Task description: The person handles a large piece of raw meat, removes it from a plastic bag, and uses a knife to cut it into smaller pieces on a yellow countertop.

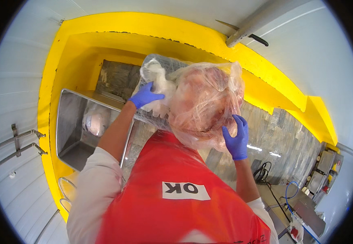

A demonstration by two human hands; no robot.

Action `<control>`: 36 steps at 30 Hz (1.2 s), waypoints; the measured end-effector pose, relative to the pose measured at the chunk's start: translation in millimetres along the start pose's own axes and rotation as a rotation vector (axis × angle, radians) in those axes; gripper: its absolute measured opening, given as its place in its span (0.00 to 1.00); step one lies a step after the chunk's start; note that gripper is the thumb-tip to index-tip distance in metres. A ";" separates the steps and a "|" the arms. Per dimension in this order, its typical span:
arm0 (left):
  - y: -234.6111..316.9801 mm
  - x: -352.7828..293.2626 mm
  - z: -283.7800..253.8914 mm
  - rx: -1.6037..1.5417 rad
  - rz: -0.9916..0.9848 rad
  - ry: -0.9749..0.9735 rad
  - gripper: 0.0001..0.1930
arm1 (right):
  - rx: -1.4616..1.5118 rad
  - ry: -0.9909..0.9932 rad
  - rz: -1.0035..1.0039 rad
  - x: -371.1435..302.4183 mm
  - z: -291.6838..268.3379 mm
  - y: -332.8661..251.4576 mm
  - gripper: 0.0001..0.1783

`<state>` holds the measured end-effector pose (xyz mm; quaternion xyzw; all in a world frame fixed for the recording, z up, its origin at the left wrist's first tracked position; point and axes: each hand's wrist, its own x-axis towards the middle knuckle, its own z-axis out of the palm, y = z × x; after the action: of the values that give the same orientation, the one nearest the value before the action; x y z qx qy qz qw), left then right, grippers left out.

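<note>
A large clear plastic bag of pink raw meat (203,103) rests in front of me, partly on a grey support wrapped in clear film (170,64). My left hand (146,96), in a blue glove, lies with thumb and fingers spread against a bunched whitish part of the plastic (160,83), left of the meat. At the bag's lower right edge, my right hand (236,138) has its blue-gloved fingers apart and slightly bent, touching or very close to the plastic. Neither hand shows a clear grip on it.
A deep metal tub (74,124) at the left holds a plastic-wrapped pale pink piece (97,120). Yellow framing (144,24) curves around the far side. A black-handled knife (258,40) is at the upper right. Cables (262,173) and a blue hose (292,193) are at the right.
</note>
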<state>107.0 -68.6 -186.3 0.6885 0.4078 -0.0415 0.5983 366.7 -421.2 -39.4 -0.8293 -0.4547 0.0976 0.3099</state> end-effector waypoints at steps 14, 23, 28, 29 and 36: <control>38.2 -90.4 -37.6 0.428 0.308 0.761 0.29 | -0.242 -0.316 -0.449 193.9 145.4 -110.5 0.32; 71.4 -106.7 -1.2 1.046 0.329 0.345 0.18 | 0.286 -0.479 -0.153 265.3 173.6 -110.5 0.15; 69.5 -27.4 1.0 0.186 0.293 0.668 0.26 | 0.297 -0.381 -0.371 184.7 151.8 -96.8 0.48; 66.2 -19.9 6.9 -0.043 0.233 0.614 0.27 | 0.245 -0.298 -0.438 172.8 149.1 -109.5 0.58; 108.4 -65.1 2.3 -0.604 0.272 0.266 0.36 | 0.339 -0.331 -0.258 174.3 139.9 -94.9 0.47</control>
<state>131.0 -98.7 -65.8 0.5281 0.3804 0.2510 0.7165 337.7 -182.3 -71.7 -0.6736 -0.5782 0.2664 0.3755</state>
